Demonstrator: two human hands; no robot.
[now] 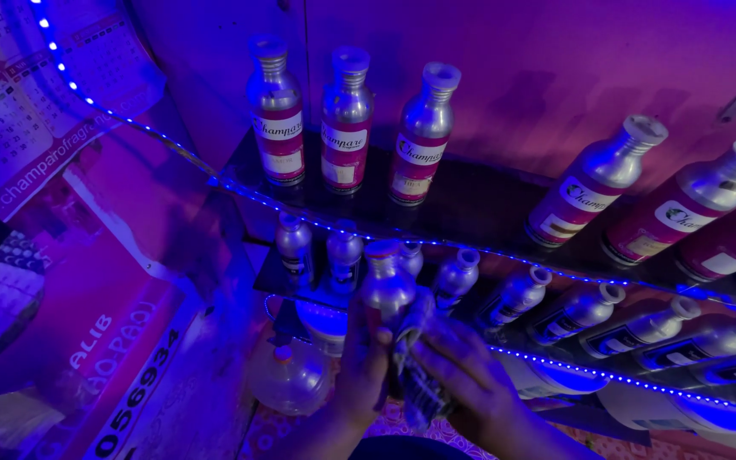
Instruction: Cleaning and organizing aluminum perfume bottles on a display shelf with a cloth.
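A silver metal bottle with a dark label band [388, 285] is held near the bottom centre of the view, just in front of the lower shelf. It is gripped by the left hand [361, 365], whose fingers are clenched around its lower body. A crumpled dark cloth [416, 375] is pressed against the bottle's right side by the right hand [463, 375], its fingers closed on the cloth. Behind the hands, a row of smaller silver bottles [513, 298] is seen on the lower glass shelf edged with blue lights [555, 362]. On the upper dark shelf [470, 209], farther away, three upright silver bottles with maroon labels [347, 119] are lined up. A clear plastic jug [287, 379] is seen low at the left.
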